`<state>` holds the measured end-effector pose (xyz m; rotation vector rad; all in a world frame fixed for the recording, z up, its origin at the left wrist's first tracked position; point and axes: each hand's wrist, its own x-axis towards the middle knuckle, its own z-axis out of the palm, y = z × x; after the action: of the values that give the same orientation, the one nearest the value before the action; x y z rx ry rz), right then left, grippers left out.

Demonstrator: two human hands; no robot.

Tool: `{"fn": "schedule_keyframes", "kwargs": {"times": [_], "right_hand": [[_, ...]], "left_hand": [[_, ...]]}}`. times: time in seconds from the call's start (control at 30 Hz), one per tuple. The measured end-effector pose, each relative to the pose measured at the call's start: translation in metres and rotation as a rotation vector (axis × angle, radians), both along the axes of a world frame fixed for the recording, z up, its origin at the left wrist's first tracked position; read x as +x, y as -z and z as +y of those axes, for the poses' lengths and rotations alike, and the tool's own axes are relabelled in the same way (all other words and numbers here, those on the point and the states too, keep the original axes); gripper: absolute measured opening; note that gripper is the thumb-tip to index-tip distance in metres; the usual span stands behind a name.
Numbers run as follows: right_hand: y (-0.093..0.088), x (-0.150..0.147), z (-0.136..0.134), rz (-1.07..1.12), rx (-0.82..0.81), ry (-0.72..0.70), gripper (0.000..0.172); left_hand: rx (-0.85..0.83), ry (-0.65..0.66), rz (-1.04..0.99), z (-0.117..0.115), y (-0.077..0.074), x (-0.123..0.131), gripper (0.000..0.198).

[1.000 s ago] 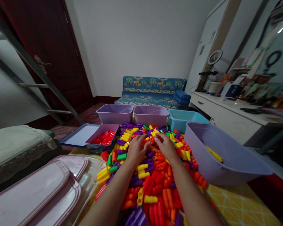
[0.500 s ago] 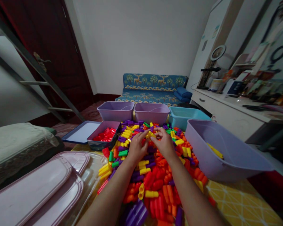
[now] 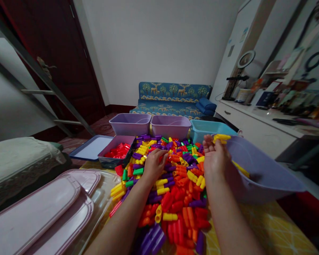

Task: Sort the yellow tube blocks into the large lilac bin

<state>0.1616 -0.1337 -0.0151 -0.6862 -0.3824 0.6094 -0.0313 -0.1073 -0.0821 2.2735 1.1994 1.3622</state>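
Note:
My right hand (image 3: 216,157) is closed on a yellow plastic building block (image 3: 221,138), held at the rim of the large purple bin (image 3: 255,166) on the right. The block looks like tubes joined side by side. Inside that bin lies another yellow block (image 3: 240,169). Over the middle of the pile of colourful plastic blocks (image 3: 175,196) hovers my left hand (image 3: 154,163), its fingers loosely bent and apart, with nothing visible in them. Red, orange, purple, green and yellow blocks surround it.
Two purple bins (image 3: 130,124) and a turquoise bin (image 3: 208,131) line the table's far side. A smaller box (image 3: 114,163) holds red blocks, beside a blue-rimmed lid (image 3: 91,148). Pale pink lids (image 3: 39,216) are stacked at left. Behind stands a blue sofa (image 3: 172,102).
My right hand has moved right, from the pile's middle to the large purple bin, taking the yellow block with it. My left hand has let go and stays over the pile.

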Motion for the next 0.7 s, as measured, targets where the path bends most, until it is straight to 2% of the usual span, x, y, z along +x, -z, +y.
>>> {"fn": "schedule_keyframes", "kwargs": {"times": [0.07, 0.23, 0.37, 0.7], "right_hand": [[-0.006, 0.008, -0.003, 0.170, 0.031, -0.014, 0.006], [-0.013, 0.016, -0.008, 0.368, 0.040, -0.050, 0.024], [-0.014, 0.015, -0.011, 0.386, 0.015, -0.059, 0.035], [-0.013, 0.014, -0.011, 0.378, -0.007, -0.057, 0.038]], "left_hand": [[0.001, 0.008, -0.004, 0.000, 0.001, 0.000, 0.023], [0.006, 0.020, -0.003, 0.001, 0.002, 0.000, 0.022], [0.000, 0.025, -0.009, 0.000, 0.001, 0.000, 0.021], [-0.010, 0.032, 0.005, 0.000, 0.001, 0.000, 0.022]]}}
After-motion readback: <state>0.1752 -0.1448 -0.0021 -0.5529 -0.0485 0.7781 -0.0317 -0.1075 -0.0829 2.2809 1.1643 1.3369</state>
